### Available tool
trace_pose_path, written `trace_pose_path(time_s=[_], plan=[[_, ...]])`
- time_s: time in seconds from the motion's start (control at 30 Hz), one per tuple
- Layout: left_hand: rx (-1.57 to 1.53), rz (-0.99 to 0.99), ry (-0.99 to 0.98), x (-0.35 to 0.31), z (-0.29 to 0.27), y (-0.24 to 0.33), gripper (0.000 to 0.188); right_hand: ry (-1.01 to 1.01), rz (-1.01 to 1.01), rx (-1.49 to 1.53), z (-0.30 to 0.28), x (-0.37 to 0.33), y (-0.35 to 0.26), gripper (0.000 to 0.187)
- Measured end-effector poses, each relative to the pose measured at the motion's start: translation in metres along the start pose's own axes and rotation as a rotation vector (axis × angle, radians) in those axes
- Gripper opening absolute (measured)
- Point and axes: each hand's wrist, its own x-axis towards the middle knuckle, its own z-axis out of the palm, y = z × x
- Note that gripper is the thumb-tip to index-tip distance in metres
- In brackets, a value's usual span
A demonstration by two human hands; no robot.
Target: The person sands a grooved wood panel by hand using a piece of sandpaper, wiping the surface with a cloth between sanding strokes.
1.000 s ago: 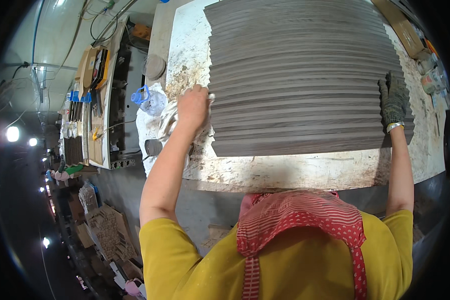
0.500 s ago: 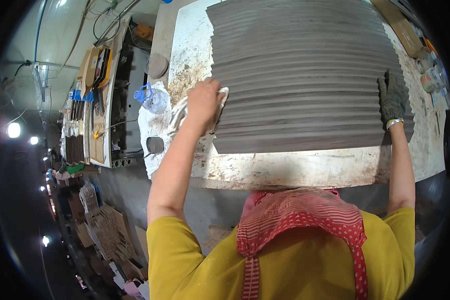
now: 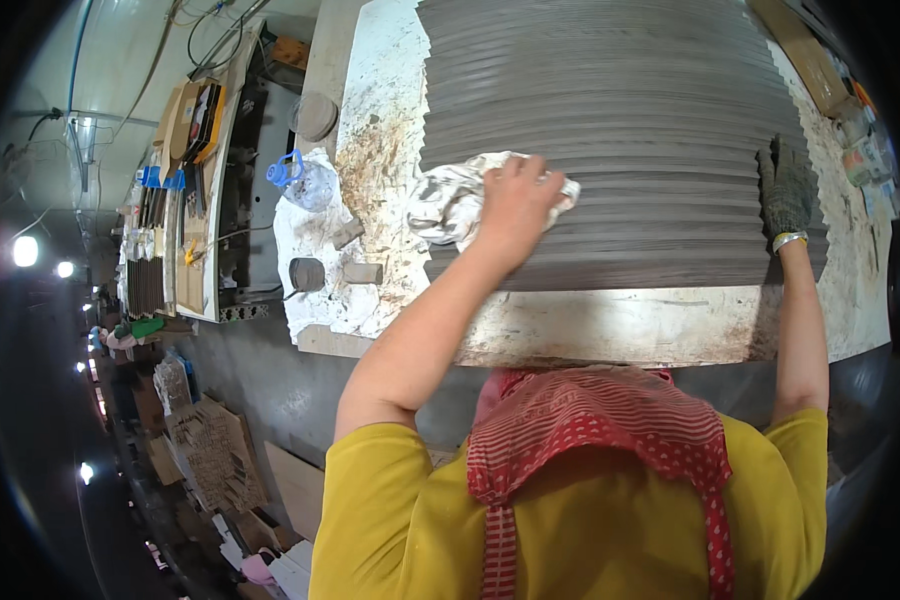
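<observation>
A wide ridged panel of grey-brown strips [image 3: 650, 110] lies across the white, stained worktable [image 3: 610, 325]. Near the panel's left edge, my bare left hand [image 3: 520, 205] presses a crumpled white rag with dark stains [image 3: 445, 205] against the ridges. Its fingers are closed over the cloth. My right hand [image 3: 787, 190], in a dark grey knitted glove, lies flat by the panel's right edge with its fingers stretched out. It touches the surface and holds nothing.
On the table's left stand a clear plastic jug with a blue handle [image 3: 315, 187], a round tin [image 3: 315, 117] and small grey blocks [image 3: 363, 273]. A long cardboard box [image 3: 805, 60] and jars [image 3: 865, 160] line the far right. Another bench [image 3: 195, 220] with tools stands left.
My left hand has moved right with the rag, from beside the panel's left edge onto its ridges. The small blocks at left are now uncovered. My right hand stays put.
</observation>
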Motion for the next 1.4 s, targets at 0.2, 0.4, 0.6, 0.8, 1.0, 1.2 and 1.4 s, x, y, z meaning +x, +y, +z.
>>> trace_pose_path(time_s=[0.2, 0.4, 0.6, 0.8, 1.0, 1.2, 1.4], plan=[[0.356, -0.454, -0.318, -0.047, -0.064, -0.116, 0.024, 0.053, 0.013, -0.07, 0.007, -0.007, 0.008, 0.05], [-0.327, -0.416, 0.373, 0.002, -0.112, -0.047, 0.029, 0.124, -0.037, 0.138, -0.019, -0.018, 0.005, 0.05], [-1.355, -0.417, 0.291, -0.011, -0.054, 0.079, 0.044, -0.072, -0.633, 1.226, -0.125, -0.122, -0.181, 0.063], [-0.11, -0.095, 0.055, -0.07, -0.034, 0.018, 0.104, 0.12, -0.633, 0.911, -0.114, -0.084, -0.183, 0.052], [-0.014, -0.186, -0.222, -0.07, -0.004, 0.017, 0.118, -0.057, -0.859, 0.543, -0.06, -0.102, -0.171, 0.04], [0.002, -0.167, -0.223, -0.069, -0.008, 0.017, 0.119, 0.331, -0.372, 0.102, -0.02, -0.024, 0.07, 0.016], [0.028, -0.186, -0.256, -0.07, -0.008, 0.016, 0.117, 0.017, -0.193, 0.669, -0.078, 0.006, 0.038, 0.026]])
